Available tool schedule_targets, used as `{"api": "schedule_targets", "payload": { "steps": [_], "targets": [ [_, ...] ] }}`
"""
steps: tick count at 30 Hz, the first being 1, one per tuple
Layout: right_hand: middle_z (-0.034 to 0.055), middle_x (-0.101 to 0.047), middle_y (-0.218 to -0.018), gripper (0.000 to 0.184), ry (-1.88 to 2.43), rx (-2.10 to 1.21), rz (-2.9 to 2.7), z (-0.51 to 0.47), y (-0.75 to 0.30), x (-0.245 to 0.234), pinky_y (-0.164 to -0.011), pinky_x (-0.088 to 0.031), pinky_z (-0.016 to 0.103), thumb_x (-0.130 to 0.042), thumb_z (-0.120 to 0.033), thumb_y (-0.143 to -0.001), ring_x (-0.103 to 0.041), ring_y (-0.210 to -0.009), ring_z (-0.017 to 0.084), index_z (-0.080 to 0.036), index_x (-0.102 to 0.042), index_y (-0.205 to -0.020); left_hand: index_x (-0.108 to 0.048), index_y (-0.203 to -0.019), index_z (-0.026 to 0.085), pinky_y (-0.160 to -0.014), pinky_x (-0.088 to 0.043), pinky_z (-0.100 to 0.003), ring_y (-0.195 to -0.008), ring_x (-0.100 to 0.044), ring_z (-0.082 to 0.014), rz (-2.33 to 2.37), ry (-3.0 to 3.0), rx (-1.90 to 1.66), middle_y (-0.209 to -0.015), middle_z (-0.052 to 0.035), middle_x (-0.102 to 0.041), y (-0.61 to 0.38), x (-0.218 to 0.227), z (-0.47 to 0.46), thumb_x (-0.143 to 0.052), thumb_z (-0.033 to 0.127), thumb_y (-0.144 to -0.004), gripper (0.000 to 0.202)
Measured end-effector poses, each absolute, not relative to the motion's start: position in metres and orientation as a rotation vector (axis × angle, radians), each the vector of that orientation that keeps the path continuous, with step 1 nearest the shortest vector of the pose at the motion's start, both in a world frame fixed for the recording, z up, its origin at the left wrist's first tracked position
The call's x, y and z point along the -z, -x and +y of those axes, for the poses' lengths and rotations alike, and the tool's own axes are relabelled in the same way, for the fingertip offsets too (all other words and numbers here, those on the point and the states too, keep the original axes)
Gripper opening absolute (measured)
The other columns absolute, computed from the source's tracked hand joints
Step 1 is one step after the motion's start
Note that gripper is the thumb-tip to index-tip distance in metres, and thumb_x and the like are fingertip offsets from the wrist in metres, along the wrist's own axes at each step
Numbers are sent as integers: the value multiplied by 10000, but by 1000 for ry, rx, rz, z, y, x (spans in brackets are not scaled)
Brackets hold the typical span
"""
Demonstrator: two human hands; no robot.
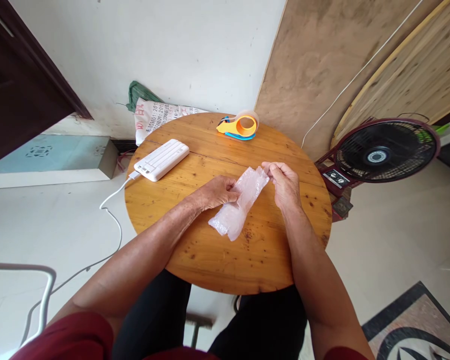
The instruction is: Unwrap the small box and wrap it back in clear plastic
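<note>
A crinkled, see-through piece of bubble wrap (241, 202) is held slantwise over the round wooden table. My left hand (219, 192) grips its left edge near the middle, thumb on top and the other fingers partly hidden. At the upper right corner, my right hand (284, 182) pinches the wrap between thumb and fingertips. Whether anything lies inside the wrap, I cannot tell. Beyond my hands, near the table's far edge, lies an orange and blue tape dispenser (240, 126) with a roll of clear tape.
A white power bank (162, 159) lies on the table's (202, 265) left side. Its white cable (114, 215) drops over the edge to the floor. A dark red fan (377, 155) stands right of the table. Behind are a printed sack (153, 117) and the wall.
</note>
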State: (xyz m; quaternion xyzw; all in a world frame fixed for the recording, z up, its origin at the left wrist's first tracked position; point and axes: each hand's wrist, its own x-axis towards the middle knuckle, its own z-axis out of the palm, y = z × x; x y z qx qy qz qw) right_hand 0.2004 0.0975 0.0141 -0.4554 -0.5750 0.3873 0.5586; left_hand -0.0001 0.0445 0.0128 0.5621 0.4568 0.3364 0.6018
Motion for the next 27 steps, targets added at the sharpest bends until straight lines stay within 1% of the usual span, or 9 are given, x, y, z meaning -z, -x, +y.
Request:
{"api": "schedule_targets", "payload": {
  "steps": [4,6,9,12,16,18,21,24,27],
  "targets": [
    [-24,-660,-770,194,1054,-755,-1373,97,-202,-18,-669,-507,289,-676,-380,-785,-612,-672,133,-227,-637,-898,-588,-714,149,-480,-349,-205,-526,-464,-89,1153,-1220,-961,-619,34,-545,-5,-9,46,-657,269,-629,162],
    [-40,-607,-681,166,1039,-703,-1426,92,-201,-24,-635,-494,281,-670,-389,-805,-573,-611,125,-230,-629,-826,-562,-706,154,-467,-349,-205,-516,-455,-88,1208,-1165,-1055,-611,35,-533,-5,-7,48,-663,283,-631,180],
    [-44,-541,-582,260,1051,-717,-1551,77,-194,-34,-611,-468,282,-639,-437,-844,-526,-556,121,-223,-602,-703,-534,-669,162,-450,-335,-203,-500,-436,-85,1283,-1169,-1101,-582,39,-502,-4,-9,50,-639,275,-649,156],
    [-37,-563,-608,306,1097,-853,-1726,63,-182,-36,-594,-455,287,-628,-513,-839,-541,-559,129,-226,-599,-736,-537,-639,158,-449,-318,-198,-504,-419,-85,1391,-1278,-1109,-569,34,-487,-4,-14,49,-618,260,-669,133],
    [-32,-623,-658,314,1290,-622,-1945,56,-169,-30,-603,-438,290,-731,-521,-736,-566,-602,150,-245,-605,-817,-603,-693,143,-485,-333,-189,-586,-471,-110,1405,-1436,-1143,-632,8,-552,-6,-16,45,-693,333,-671,212],
    [-19,-658,-692,267,1324,-569,-1988,55,-168,-28,-614,-439,296,-691,-498,-774,-590,-618,160,-245,-608,-802,-598,-679,141,-483,-320,-186,-589,-457,-109,1405,-1466,-1153,-628,5,-542,-6,-13,44,-729,390,-664,282],
    [-13,-677,-701,232,1295,-645,-2010,54,-169,-31,-621,-435,293,-610,-466,-839,-610,-632,163,-239,-628,-793,-566,-627,141,-471,-301,-185,-574,-430,-101,1378,-1474,-1152,-603,8,-506,-6,-7,45,-738,469,-675,373],
    [-26,-639,-667,273,1254,-700,-2014,54,-170,-31,-606,-404,275,-621,-495,-832,-571,-625,148,-228,-634,-780,-587,-634,137,-478,-320,-186,-575,-455,-104,1316,-1456,-1125,-612,6,-523,-7,-3,46,-744,489,-682,389],
    [-40,-515,-581,339,1195,-711,-1989,60,-171,-25,-561,-333,264,-568,-480,-870,-463,-571,119,-210,-578,-665,-591,-649,136,-475,-332,-189,-555,-458,-97,1312,-1417,-1127,-607,12,-536,-8,-3,47,-767,466,-665,374]
  ]
}}
